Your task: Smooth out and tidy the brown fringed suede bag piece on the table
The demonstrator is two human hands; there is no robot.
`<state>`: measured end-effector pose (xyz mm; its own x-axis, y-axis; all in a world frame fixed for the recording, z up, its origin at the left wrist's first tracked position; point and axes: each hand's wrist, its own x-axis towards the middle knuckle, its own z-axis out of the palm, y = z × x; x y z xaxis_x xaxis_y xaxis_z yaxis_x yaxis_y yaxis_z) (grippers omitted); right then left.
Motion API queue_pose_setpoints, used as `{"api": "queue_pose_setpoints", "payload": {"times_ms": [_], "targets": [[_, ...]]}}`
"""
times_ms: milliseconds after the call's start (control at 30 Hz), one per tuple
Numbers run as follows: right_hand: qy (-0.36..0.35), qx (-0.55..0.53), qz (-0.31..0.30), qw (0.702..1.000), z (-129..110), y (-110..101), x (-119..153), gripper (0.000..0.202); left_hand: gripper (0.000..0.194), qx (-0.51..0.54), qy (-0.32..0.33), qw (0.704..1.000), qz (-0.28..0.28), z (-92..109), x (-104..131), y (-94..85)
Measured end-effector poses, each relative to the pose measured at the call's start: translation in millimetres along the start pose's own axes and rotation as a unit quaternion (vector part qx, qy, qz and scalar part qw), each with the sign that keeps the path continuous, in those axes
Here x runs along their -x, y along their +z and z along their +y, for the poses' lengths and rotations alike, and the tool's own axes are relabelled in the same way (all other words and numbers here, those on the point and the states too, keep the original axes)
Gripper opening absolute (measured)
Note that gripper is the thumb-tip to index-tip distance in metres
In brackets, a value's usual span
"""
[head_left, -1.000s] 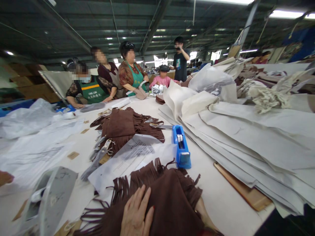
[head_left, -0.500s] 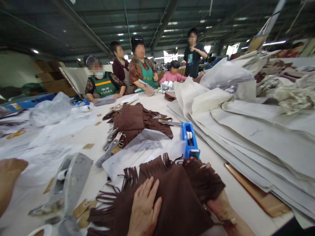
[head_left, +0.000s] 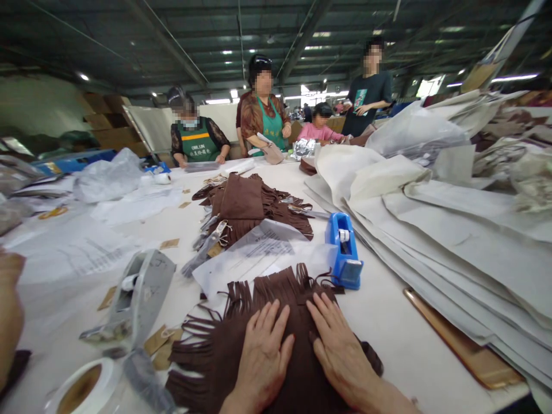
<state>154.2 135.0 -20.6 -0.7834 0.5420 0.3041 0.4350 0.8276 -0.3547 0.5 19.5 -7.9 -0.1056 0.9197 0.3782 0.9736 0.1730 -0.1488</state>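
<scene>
A dark brown fringed cloth piece [head_left: 228, 345] lies on the white table right in front of me, its strips spread out to the left and along the far edge. My left hand [head_left: 265, 351] rests flat on it, fingers stretched out. Beside it, my right hand [head_left: 338, 348] is also flat on the cloth with the fingers apart. Just beyond is a printed sheet in clear plastic [head_left: 263, 253]. Past that sheet sits a pile of more brown fringed pieces [head_left: 239, 198]. A blue tape dispenser [head_left: 345, 253] stands beyond my right hand.
To the left are a grey tape dispenser [head_left: 146, 293], a tape roll [head_left: 86, 388] and small brown tags [head_left: 164, 345]. Large white sheets [head_left: 466, 247] are stacked at the right over a copper-coloured edge [head_left: 466, 345]. Another person's arm [head_left: 8, 310] shows at far left. Co-workers stand across the table.
My right hand has come out from the folded fringe at the right and now lies flat on the cloth. That fringed fold is turned down. The view has shifted slightly left.
</scene>
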Motion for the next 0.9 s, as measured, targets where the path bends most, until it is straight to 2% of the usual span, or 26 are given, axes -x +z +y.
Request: {"api": "queue_pose_setpoints", "payload": {"times_ms": [67,133,333,467,533,567,667,733,800,900], "targets": [[-0.058,0.080,0.058,0.993,-12,12,10,0.063,0.044,-0.001,0.003,1.000,-0.003,0,0,-0.5],[-0.079,0.092,0.075,0.990,-21,18,16,0.066,0.043,-0.004,0.005,1.000,-0.006,0,1,-0.8],[-0.115,0.030,0.082,0.990,-41,23,17,0.062,0.036,0.003,0.006,1.000,0.026,-4,-1,0.3],[-0.159,-0.037,0.111,0.980,-45,6,16,0.049,0.035,0.008,0.018,0.998,0.058,-6,-2,0.1],[-0.177,-0.079,0.143,0.971,-35,-11,18,0.047,0.035,0.003,0.016,0.998,0.063,-3,-1,-2.4],[-0.155,-0.095,0.154,0.971,-25,-19,20,0.046,0.034,0.001,0.012,0.998,0.059,-1,0,-4.0],[-0.010,-0.088,0.165,0.982,12,-41,35,0.038,0.036,0.002,0.006,0.999,0.041,6,2,-8.1],[0.045,-0.051,0.144,0.987,34,-49,49,0.036,0.037,-0.001,0.009,0.999,0.039,10,3,-8.8],[0.032,-0.028,0.112,0.993,47,-51,63,0.037,0.037,-0.002,0.007,0.999,0.040,12,4,-8.1],[-0.009,-0.020,0.076,0.997,47,-41,78,0.037,0.036,0.007,0.000,0.999,0.039,12,4,-7.2]]}}
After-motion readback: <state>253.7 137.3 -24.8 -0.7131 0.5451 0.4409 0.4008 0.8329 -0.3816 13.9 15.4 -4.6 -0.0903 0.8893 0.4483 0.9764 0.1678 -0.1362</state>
